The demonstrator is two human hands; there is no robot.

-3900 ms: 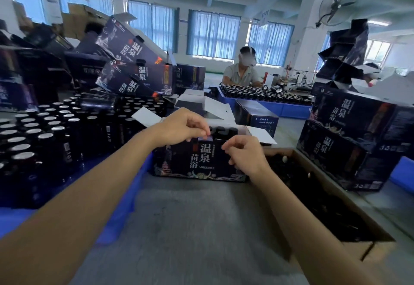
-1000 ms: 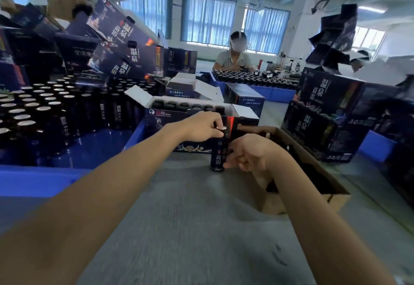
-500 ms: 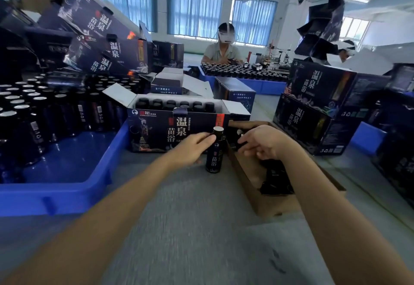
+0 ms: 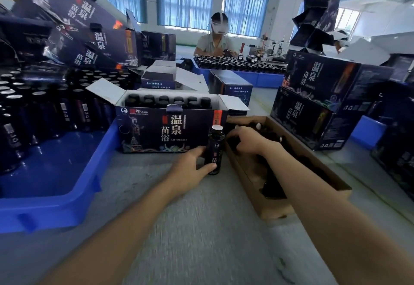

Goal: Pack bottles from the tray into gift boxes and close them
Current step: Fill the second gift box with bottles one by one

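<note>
A dark gift box [image 4: 156,132] stands open on the grey table, its white flaps spread and a row of black bottle caps showing inside. Just right of its front corner a single dark bottle [image 4: 215,148] stands upright on the table. My left hand [image 4: 190,168] wraps around the bottle's lower part. My right hand [image 4: 246,139] reaches into a shallow brown cardboard box [image 4: 280,208] of dark items, fingers curled over them; whether it holds one is hidden. A blue tray [image 4: 56,195] at left holds several upright dark bottles [image 4: 38,110].
Closed gift boxes [image 4: 313,105] are stacked at right, and more lean in a pile at upper left [image 4: 89,27]. Smaller boxes [image 4: 230,87] sit behind the open one. Across the table a person [image 4: 215,40] works at another blue tray of bottles [image 4: 235,65].
My left hand slid down from the bottle's top to its lower part. My right hand left the bottle and moved right, into the brown cardboard box. The view came closer.
</note>
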